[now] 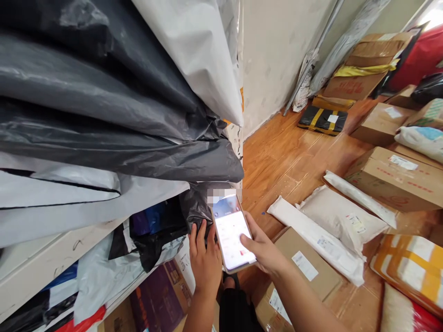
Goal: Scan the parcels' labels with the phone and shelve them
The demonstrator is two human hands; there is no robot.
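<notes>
A smartphone (pixel 233 235) with a lit, mostly white screen is in my right hand (pixel 265 244), the thumb over the lower right of the screen. Just left of the phone, my left hand (pixel 204 253) lies with fingers stretched against a dark plastic mailing bag (pixel 199 205) at the shelf's end. Whether it grips the bag I cannot see, but the fingers look extended. Above both hands a long dark grey plastic-wrapped parcel (pixel 155 159) sticks out from the shelf, with white bags (pixel 200 55) over it.
Shelves (pixel 62 258) stuffed with bagged parcels fill the left. On the wooden floor (pixel 277 157) at right lie cardboard boxes (pixel 398 180), a large white parcel (pixel 342 216), a narrow white parcel (pixel 318 240) and a black taped parcel (pixel 320 121). A labelled box (pixel 308 263) sits by my right forearm.
</notes>
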